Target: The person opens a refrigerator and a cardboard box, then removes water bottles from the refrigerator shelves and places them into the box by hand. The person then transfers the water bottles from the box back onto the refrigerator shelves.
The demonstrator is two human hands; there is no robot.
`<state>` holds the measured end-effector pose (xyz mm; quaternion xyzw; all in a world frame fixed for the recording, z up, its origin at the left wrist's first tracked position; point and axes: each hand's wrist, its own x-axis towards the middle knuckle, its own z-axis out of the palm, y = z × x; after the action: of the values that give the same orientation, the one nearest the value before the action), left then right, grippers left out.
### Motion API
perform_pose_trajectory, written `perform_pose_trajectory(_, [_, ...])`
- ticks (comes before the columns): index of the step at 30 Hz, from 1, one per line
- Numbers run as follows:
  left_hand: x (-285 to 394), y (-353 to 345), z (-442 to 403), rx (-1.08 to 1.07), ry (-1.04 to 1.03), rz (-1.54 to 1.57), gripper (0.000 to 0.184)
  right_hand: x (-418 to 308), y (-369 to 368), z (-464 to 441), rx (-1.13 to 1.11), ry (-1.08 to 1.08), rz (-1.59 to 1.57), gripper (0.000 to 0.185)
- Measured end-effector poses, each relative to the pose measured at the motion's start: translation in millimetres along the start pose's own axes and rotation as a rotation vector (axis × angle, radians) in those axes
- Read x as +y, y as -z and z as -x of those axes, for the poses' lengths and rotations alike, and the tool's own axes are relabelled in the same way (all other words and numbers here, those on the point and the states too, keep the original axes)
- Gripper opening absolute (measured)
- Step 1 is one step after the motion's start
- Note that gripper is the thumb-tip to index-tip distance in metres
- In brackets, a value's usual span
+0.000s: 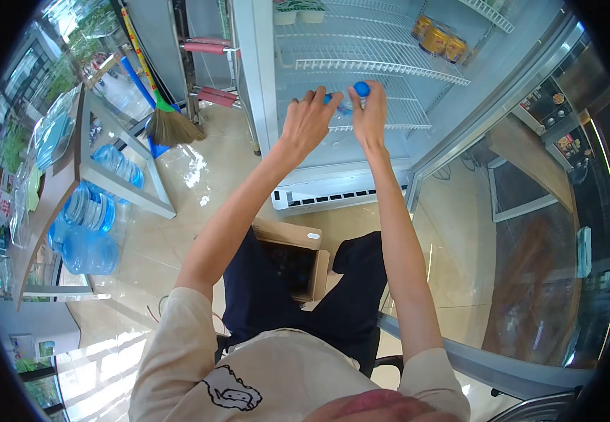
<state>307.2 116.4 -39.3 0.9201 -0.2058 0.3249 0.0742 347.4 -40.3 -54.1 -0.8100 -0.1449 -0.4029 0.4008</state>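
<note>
My left hand [308,117] reaches into the open display fridge, its fingers curled around a clear bottle whose blue cap [329,98] shows past the fingertips. Beside it, my right hand [370,121] is closed on another bottle, with a round blue cap [362,89] above the thumb and fingers. Most of both bottles is hidden by the hands. They are at a lower white wire shelf [407,116]. Between my legs on the floor sits an open cardboard box [287,233] with dark contents that I cannot make out.
Gold cans [434,39] stand on an upper wire shelf [361,53]. The open glass door [460,260] is at my right. Large blue water jugs [90,246] sit under a table [62,176] at left, near a broom [171,125] and a folded ladder [213,48].
</note>
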Motion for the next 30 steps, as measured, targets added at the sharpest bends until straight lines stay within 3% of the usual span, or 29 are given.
perform_pose_trajectory(3, [-4.0,-28.6,-10.9,0.028,0.041,0.013,0.033,35.4,-32.2,3.2,-0.071,-0.007,-0.019,0.031])
perform_pose_trajectory(4, [-10.6,-32.7,-14.4,0.063,0.066,0.024,0.031,40.9,-34.2,-2.6,-0.077,-0.062,-0.059,0.039])
perform_pose_trajectory(7, [-25.8,-51.6,-23.1,0.056,0.156,0.048,0.035,42.5,-35.6,-11.8,-0.173,-0.161,0.173,0.049])
perform_pose_trajectory(10, [-26.6,-60.4,-25.8,0.014,0.287,0.173,0.052,46.1,-47.6,-15.9,-0.335,-0.515,-0.153,0.063])
perform_pose_trajectory(12, [-22.8,-63.8,-19.6,-0.081,0.390,0.365,0.065,48.2,-52.2,-4.1,-0.442,-0.461,-0.293,0.070])
perform_pose_trajectory(15, [-30.8,-87.6,-2.8,0.294,0.265,0.536,0.076,58.6,-47.5,9.2,-0.569,-0.366,-0.338,0.083])
perform_pose_trajectory(18, [-32.4,-106.1,5.4,0.245,0.490,0.780,0.080,71.1,-49.7,9.2,-0.586,-0.282,-0.318,0.089])
perform_pose_trajectory(21, [-37.8,-116.3,-1.0,0.255,0.438,0.675,0.078,79.6,-64.5,3.2,-0.535,-0.221,-0.315,0.087])
perform_pose_trajectory(24, [-31.9,-117.2,-16.9,0.154,0.637,0.405,0.075,88.8,-86.8,-4.8,-0.467,-0.192,-0.314,0.085])
perform_pose_trajectory(27, [-43.6,-150.9,-33.8,0.291,0.689,0.377,0.071,104.2,-113.9,-16.1,-0.477,-0.249,-0.272,0.079])
perform_pose_trajectory(30, [-59.7,-161.9,-47.7,0.162,0.783,0.461,0.061,108.1,-129.1,-30.2,-0.517,-0.286,-0.156,0.072])
